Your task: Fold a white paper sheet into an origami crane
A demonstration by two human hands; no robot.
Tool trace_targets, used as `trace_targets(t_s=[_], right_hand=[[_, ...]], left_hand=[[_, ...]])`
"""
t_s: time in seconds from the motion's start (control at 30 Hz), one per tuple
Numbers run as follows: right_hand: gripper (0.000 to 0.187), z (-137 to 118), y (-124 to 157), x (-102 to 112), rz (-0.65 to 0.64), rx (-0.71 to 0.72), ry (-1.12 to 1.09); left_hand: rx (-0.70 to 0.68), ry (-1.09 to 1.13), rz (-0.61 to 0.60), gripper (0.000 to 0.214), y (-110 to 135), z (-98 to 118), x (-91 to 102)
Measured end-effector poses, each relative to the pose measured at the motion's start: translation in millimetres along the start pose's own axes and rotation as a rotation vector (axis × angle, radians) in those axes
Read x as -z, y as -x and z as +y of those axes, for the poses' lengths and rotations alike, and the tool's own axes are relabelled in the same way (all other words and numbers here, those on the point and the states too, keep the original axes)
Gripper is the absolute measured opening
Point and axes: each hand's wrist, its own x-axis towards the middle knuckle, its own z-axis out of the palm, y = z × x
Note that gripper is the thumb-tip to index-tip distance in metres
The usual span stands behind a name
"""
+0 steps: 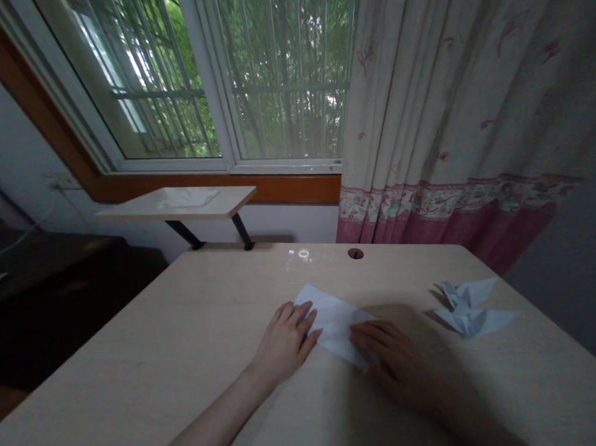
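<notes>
A white sheet of paper (334,319) lies flat on the desk, turned at an angle to me. My left hand (287,335) rests on its left end, fingers spread and laid on the edge. On the right end lies my right hand (392,354), fingers stretched out flat over the paper and in shadow. That end of the sheet is partly hidden under the hand. Off to the right sit folded paper cranes (470,310), close together, wings out; neither hand touches them.
The pale wooden desk (185,349) has a round cable hole (355,254) near its back edge. A small raised shelf (237,198) on black legs stands at the back left, with white paper (189,197) on it. A curtain (423,123) hangs behind the right side.
</notes>
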Motion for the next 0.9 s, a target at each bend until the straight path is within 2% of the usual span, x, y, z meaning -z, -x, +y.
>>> trace_targets(t_s=[0.2, 0.4, 0.9], right_hand=[[0.059, 6.5, 2.6, -8.6, -0.099, -0.070, -0.025], [0.051, 1.7, -1.0, -6.7, -0.162, -0.167, -0.044], [0.034, -5.2, 0.1, -2.3, 0.025, -0.113, -0.043]], left_hand=[[-0.016, -0.009, -0.049, 0.057, -0.2, -1.5, 2.5], [-0.030, 0.015, -0.040, 0.056, -0.2, -5.4, -1.4], [-0.069, 0.000, 0.156, 0.029, -3.3, -1.1, 7.0]])
